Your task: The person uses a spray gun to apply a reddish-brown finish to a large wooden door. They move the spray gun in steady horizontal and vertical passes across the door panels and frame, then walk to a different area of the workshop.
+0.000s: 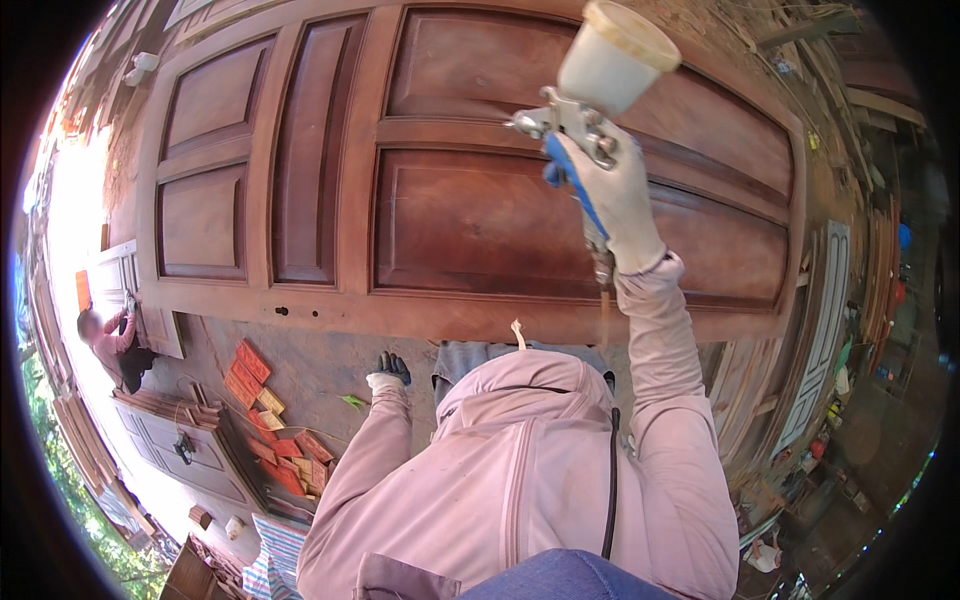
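Observation:
A large reddish-brown panelled wooden door lies across the view in front of me. Over its right half, my right hand, in a white glove with blue on the palm side, is wrapped round a spray gun. The metal nozzle points left, and a whitish paint cup sits on top. A hose hangs from the bottom of the gun's handle. My left hand wears a white glove with a dark coating. It hangs low beside my body, fingers apart, holding nothing, short of the door's near edge.
Red and yellow blocks or boxes lie on the floor at lower left. Beyond them another person crouches by a pale panel. A grey panelled door stands lower left. More door panels and timber line the right side.

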A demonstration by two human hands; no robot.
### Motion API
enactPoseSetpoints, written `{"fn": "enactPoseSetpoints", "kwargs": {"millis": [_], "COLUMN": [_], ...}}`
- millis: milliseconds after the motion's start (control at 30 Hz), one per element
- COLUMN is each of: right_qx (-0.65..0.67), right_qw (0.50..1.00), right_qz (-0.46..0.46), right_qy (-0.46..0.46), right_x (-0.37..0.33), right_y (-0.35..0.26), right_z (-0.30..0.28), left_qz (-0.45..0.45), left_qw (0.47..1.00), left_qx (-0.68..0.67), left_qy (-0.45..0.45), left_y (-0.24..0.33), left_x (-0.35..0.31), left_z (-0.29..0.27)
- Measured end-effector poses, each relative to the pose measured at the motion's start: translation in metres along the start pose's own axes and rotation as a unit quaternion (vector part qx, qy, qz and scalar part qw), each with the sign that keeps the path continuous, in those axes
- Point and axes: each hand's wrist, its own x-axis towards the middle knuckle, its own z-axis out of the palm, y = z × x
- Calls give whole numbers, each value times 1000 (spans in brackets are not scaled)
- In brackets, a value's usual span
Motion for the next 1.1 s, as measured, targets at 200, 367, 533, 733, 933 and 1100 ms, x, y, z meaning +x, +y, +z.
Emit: {"fn": "enactPoseSetpoints", "kwargs": {"millis": [200, 367, 533, 733, 933, 1100], "right_qx": [-89, -89, -145, -199, -25, -89], "right_qw": [990, 972, 920, 900, 950, 913], "right_qz": [26, 17, 53, 14, 85, 90], "right_qy": [110, 216, 360, 388, 300, 387], "right_x": [-51, -76, -113, -129, -127, -137], "right_y": [-7, 5, 14, 42, 30, 36], "right_z": [-80, -146, -215, -245, -226, -288], "left_qz": [40, 65, 89, 66, 77, -182], "left_qw": [998, 994, 989, 965, 977, 981], "left_qx": [42, 61, 42, 247, 180, -51], "left_qy": [21, 60, 108, 64, 88, -43], "left_y": [5, -3, 49, 2, 35, 89], "left_x": [13, 14, -52, -8, -24, -53], "left_z": [-14, -24, -99, -47, -78, -117]}}
